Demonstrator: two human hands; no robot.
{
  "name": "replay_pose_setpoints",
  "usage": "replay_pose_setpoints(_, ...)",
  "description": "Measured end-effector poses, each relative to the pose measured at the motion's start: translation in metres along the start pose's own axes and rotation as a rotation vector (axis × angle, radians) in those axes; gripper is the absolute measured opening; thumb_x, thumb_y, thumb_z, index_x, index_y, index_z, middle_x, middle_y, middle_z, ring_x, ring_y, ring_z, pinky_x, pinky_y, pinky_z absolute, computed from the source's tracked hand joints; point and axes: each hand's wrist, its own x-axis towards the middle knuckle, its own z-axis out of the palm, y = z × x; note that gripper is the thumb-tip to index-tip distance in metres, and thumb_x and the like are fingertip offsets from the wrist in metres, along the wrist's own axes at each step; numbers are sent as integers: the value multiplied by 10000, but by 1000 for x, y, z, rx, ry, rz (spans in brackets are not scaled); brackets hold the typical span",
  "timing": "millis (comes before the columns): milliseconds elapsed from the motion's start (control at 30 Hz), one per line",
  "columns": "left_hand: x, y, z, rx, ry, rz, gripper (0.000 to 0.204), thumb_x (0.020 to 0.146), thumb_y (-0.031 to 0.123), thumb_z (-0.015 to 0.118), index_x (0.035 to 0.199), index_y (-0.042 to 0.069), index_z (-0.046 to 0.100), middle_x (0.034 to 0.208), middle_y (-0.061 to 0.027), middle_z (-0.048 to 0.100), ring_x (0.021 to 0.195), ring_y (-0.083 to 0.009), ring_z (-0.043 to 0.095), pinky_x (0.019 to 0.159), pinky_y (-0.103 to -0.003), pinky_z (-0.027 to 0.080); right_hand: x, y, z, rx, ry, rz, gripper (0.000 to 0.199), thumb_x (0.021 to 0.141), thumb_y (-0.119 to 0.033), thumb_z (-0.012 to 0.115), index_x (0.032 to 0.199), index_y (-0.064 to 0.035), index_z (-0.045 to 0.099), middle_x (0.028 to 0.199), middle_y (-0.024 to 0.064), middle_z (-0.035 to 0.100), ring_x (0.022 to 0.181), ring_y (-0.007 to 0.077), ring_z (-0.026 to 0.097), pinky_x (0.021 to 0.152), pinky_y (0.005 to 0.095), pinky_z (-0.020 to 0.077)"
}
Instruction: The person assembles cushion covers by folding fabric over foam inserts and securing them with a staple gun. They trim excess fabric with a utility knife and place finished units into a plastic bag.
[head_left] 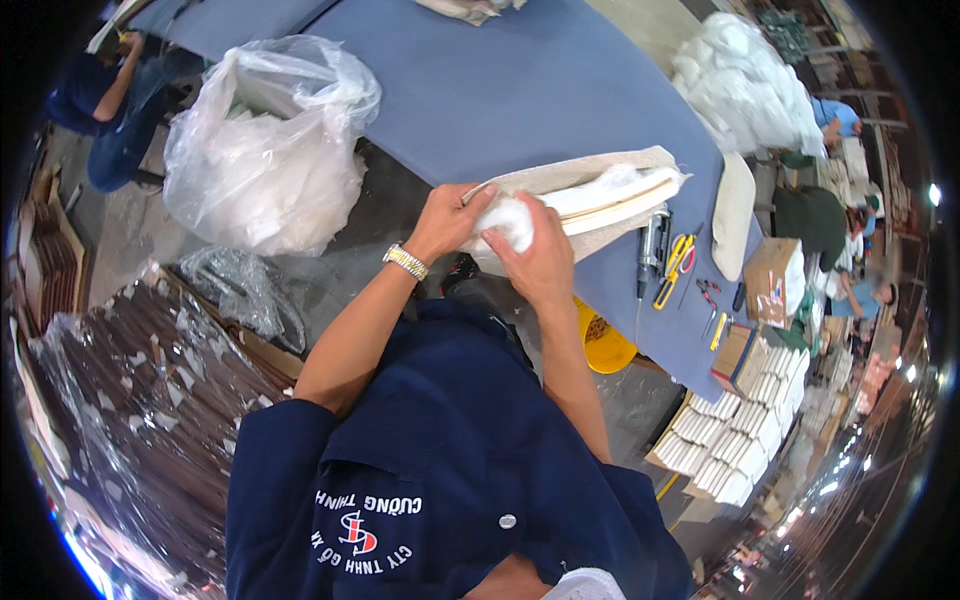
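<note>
A long beige fabric cover (560, 174) lies over the near edge of the blue-grey table, with its open side toward me. White padding and a pale strip (625, 203) show inside it. My left hand (447, 224) grips the cover's left end, thumb on top at its edge. At that same end, my right hand (541, 262) closes its fingers on a wad of white stuffing (508, 222) and presses it against the opening. The fingertips under the fabric are hidden.
On the table (480, 90) to the right lie a power driver (652, 250), a yellow-handled tool (676, 268), red-handled pliers (708, 292) and a beige padded piece (735, 215). A plastic bag of stuffing (265, 165) stands left, a yellow bucket (603, 345) below the table. Other people work farther off.
</note>
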Motion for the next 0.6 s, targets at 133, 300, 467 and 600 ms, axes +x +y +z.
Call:
replay_pose_setpoints(133,-6,-9,6,17,9,42,452,1032,395,606,1089,-34,738,678,-94,629,642,-113,528,619,-341,481,-1,38,-23,68,129,-25,193,907,-135,714,1061,-31,663,969,134,686,886,276,669,804,412,528)
replay_pose_setpoints(300,-15,-3,14,59,-18,45,447,1039,383,602,1140,-32,734,773,-126,734,719,-101,615,692,-334,525,-10,94,-115,225,687,394,200,982,-156,664,1142,-49,612,1041,102,694,834,241,679,626,295,540)
replay_pose_setpoints(467,-23,-1,14,60,-34,30,434,1037,371,604,1153,-27,733,792,-141,742,732,-104,626,696,-335,526,-22,125,-210,585,1181,266,228,1005,-144,642,1212,-63,589,1076,99,678,807,171,670,538,263,536)
replay_pose_setpoints(600,-28,6,23,24,-27,62,417,1034,357,608,1122,-29,739,755,-131,723,695,-103,599,667,-341,513,-17,89,-183,432,596,345,231,990,-219,681,1192,-107,673,1108,94,708,883,199,701,640,295,555)
